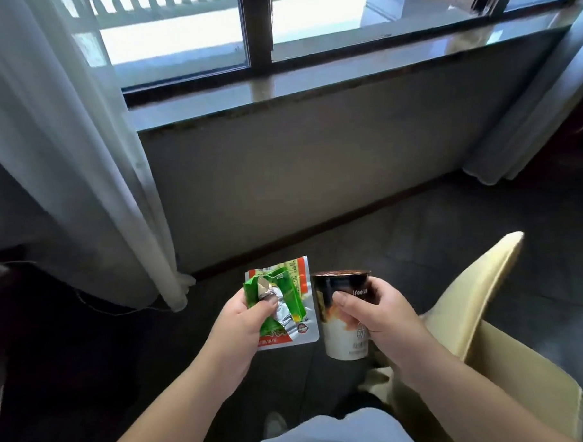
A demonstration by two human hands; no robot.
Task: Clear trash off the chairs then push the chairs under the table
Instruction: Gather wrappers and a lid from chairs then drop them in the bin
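Trash in both my hands.
My left hand (246,318) pinches crinkly green and silver snack wrappers (283,304); my right hand (376,312) grips a brown and white paper cup (338,332).

I hold both hands out in front of me, above the floor (417,235), with the window sill (311,86) ahead. My left hand (244,326) pinches the crumpled wrappers (280,305), which lie left of the cup (341,319). My right hand (384,317) grips the cup, upright, just beside the wrappers. The chair (488,319) stands right of the cup and lower, its back behind my right hand. Left of the wrappers the curtain (80,163) hangs down from beside the sill to the floor. A second curtain (529,110) hangs at the sill's right end.
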